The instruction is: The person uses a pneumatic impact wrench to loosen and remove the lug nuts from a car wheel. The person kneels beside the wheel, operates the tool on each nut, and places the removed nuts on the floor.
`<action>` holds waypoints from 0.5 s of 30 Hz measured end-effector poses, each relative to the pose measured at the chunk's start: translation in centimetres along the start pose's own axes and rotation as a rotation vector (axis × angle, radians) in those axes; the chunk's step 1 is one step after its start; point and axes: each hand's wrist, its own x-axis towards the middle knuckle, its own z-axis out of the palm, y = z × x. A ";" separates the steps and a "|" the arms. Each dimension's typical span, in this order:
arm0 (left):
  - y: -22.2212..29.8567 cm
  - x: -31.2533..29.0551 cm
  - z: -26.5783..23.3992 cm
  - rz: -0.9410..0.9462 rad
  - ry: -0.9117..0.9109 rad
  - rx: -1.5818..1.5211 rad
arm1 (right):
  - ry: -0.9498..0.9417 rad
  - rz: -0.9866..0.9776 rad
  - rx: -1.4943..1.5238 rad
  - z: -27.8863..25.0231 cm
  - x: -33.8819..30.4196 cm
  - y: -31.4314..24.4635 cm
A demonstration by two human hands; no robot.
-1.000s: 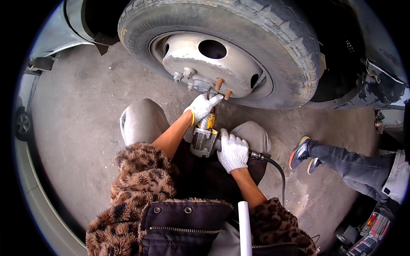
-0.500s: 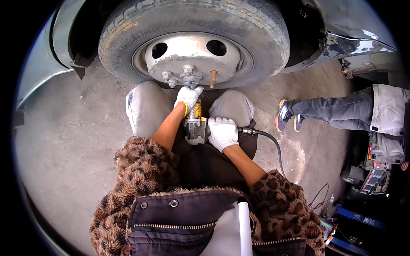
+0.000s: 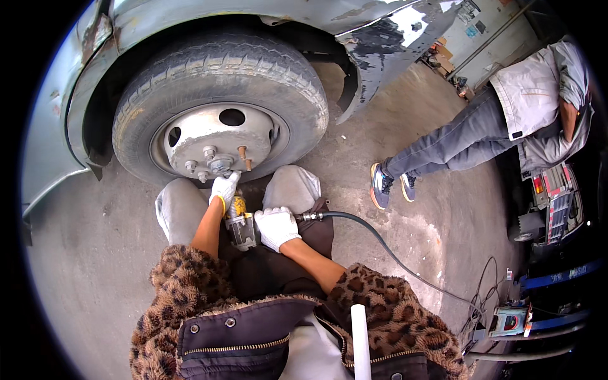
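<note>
I squat in front of a car wheel [image 3: 218, 111] with a pale steel rim [image 3: 218, 142]. My left hand [image 3: 224, 189], in a white glove, grips the front end of an air impact wrench [image 3: 240, 225] where it meets the wheel studs [image 3: 221, 164]. My right hand [image 3: 276, 227], also gloved, holds the wrench's rear body between my knees. A black air hose [image 3: 373, 237] runs from the tool off to the right across the concrete floor.
Another person [image 3: 494, 126] in grey trousers and a light jacket stands at the right, feet near the hose. Equipment and cables [image 3: 506, 316] lie at the lower right. The grey car body [image 3: 57, 126] curves around the wheel arch on the left.
The view has swung up and right, so the wheel now sits at upper left and the standing person shows more fully. Both hands stay on the wrench at the studs.
</note>
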 end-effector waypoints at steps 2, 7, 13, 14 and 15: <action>0.5 -1.5 -0.3 0.033 -0.062 -0.060 | 0.012 -0.006 0.010 0.2 -0.2 0.0; 2.2 -3.2 1.2 0.166 0.056 0.085 | 0.030 0.033 0.005 -0.1 -1.2 0.6; 2.1 -4.2 0.6 0.157 -0.029 0.013 | 0.046 0.005 0.003 0.7 -1.5 -0.1; 2.2 -4.3 0.4 0.151 -0.040 0.016 | 0.054 0.007 0.011 0.9 -1.4 -0.2; 2.3 -4.1 0.3 0.147 -0.050 0.018 | 0.062 0.011 0.019 1.0 -1.3 -0.2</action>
